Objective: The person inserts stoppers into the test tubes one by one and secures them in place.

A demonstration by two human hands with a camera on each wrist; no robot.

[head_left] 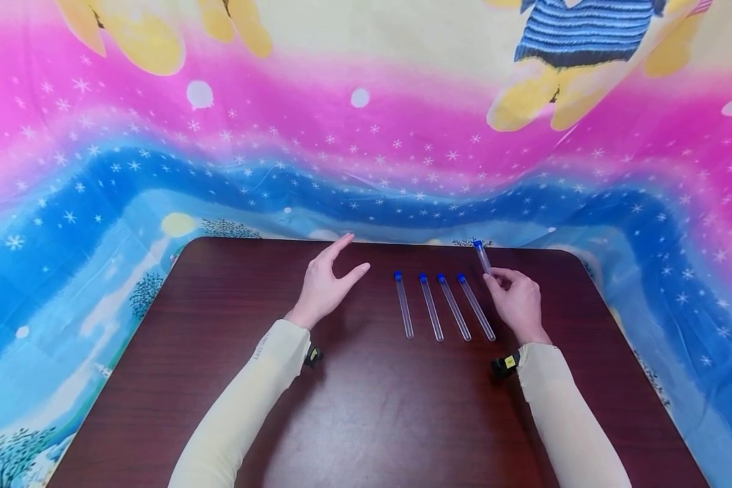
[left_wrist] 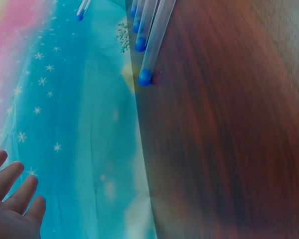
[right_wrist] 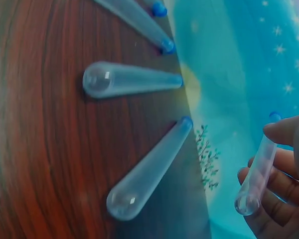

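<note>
My right hand (head_left: 517, 301) pinches a clear test tube (head_left: 481, 255) with a blue cap between thumb and fingers. The cap end points up and away, and the right wrist view shows the rounded end (right_wrist: 248, 203) below the thumb. Several more capped test tubes lie on the table to the left of this hand, blue caps toward the far edge; the nearest one (head_left: 477, 308) is close beside my fingers, and the leftmost one (head_left: 404, 306) lies slightly apart. My left hand (head_left: 326, 285) hovers left of the row, fingers extended and thumb spread, holding nothing.
The dark wood-grain table (head_left: 378, 427) has rounded far corners. A printed cloth (head_left: 354, 156) with snowflakes hangs behind and around it. A black wrist camera (head_left: 505, 364) sits at the right cuff and another (head_left: 313, 355) at the left cuff.
</note>
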